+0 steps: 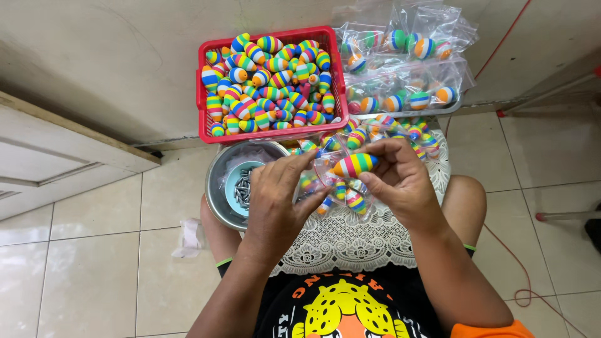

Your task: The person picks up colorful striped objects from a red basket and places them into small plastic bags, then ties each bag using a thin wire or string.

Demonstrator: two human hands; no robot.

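My right hand (400,181) pinches a rainbow-striped, egg-shaped float (355,164) between thumb and fingers at the mouth of a small clear plastic bag (322,178). My left hand (275,197) holds that bag open from the left side. Two more striped floats (348,197) show through the bag below. Both hands hover over a white lace cloth (350,238) on my lap.
A red basket (203,103) full of striped floats stands ahead against the wall. Filled clear bags (404,69) pile up to its right. A metal bowl (216,188) with a blue dish of small metal pieces (243,186) sits by my left knee. Tiled floor all around.
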